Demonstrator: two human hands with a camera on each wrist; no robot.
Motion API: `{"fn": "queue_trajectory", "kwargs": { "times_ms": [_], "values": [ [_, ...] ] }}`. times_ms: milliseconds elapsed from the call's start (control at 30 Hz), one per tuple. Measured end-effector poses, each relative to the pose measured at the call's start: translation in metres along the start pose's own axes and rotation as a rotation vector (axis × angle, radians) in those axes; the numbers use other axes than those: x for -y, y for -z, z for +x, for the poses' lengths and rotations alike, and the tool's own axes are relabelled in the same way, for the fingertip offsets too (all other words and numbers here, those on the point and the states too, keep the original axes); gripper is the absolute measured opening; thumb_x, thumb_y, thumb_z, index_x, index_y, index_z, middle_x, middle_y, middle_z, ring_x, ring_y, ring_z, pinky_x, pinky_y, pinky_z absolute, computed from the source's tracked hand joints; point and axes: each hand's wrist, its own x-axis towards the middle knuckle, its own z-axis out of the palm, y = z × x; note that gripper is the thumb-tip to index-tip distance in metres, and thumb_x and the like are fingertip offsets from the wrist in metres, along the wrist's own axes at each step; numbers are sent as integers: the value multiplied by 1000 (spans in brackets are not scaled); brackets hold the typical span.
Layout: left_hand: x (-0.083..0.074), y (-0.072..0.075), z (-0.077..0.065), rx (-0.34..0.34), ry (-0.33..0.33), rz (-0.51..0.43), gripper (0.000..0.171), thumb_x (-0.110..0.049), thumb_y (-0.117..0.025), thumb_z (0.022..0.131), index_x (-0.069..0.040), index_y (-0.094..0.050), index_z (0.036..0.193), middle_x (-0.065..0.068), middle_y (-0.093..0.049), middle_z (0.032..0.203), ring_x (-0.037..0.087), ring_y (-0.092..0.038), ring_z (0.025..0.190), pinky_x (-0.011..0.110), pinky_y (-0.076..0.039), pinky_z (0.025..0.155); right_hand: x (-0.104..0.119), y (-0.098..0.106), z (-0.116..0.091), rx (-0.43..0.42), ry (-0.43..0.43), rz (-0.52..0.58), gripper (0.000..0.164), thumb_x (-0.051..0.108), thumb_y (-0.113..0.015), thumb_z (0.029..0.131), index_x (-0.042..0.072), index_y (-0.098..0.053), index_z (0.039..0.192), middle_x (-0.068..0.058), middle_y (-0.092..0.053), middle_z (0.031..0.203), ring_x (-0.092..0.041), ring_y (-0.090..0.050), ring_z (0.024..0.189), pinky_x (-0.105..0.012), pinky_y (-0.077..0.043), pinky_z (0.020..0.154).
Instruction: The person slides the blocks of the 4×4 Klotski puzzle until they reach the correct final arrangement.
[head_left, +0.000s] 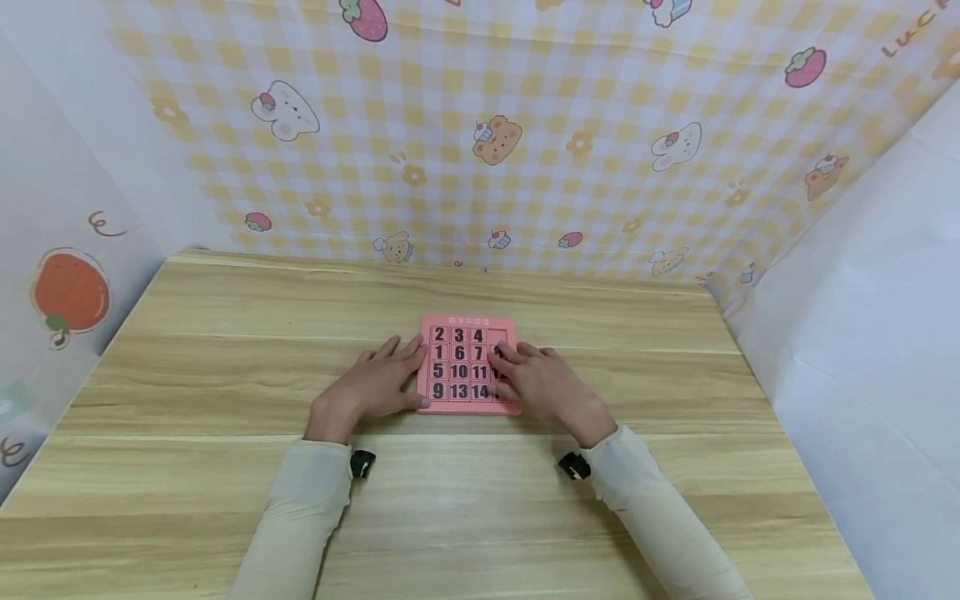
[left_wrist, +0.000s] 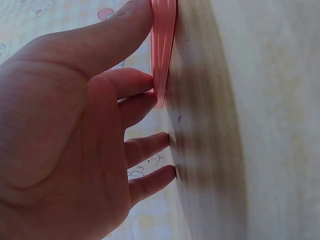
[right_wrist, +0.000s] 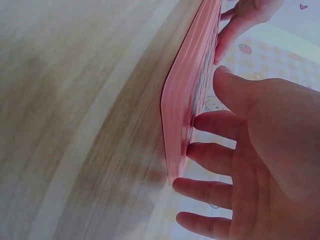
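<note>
A pink sliding number puzzle (head_left: 468, 409) lies flat on the table, its black-numbered tiles in rows. At its top right corner a gap shows beside tile 4 (head_left: 478, 335). My left hand (head_left: 375, 385) rests at the puzzle's left side, thumb on the near left corner and fingers along the edge. In the left wrist view two outer fingers (left_wrist: 150, 182) touch the table. My right hand (head_left: 546, 385) reaches over the right side, fingertips touching the right-hand tiles and partly hiding them. Its fingers (right_wrist: 210, 192) look extended and spread in the right wrist view.
The wood-grain table (head_left: 465, 517) spreads around the puzzle on all sides. A yellow checked cloth (head_left: 450, 192) with cartoon prints hangs behind it. White sheets stand at the left (head_left: 45, 167) and right (head_left: 862, 333). Both wrists wear black straps.
</note>
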Motion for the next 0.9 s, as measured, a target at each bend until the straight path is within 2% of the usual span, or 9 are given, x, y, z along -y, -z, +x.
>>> {"fn": "queue_trajectory", "kwargs": {
  "times_ms": [733,900],
  "values": [
    [0,0,1,3,-9,12,86,-47,-65,93,-8,-23,157,10,-10,166,42,-6,152,61,-14,121,1,0,-2,3,-3,11,60,53,-35,104,22,-35,155,-2,-32,161,-32,-33,147,-56,-32,116],
    [1,0,2,2,-9,8,86,-47,-65,92,-9,-23,157,9,-10,166,41,-6,152,61,-14,121,-2,1,0,-21,2,15,59,54,-36,104,23,-38,154,-1,-34,160,-33,-31,147,-57,-31,117]
  ]
}}
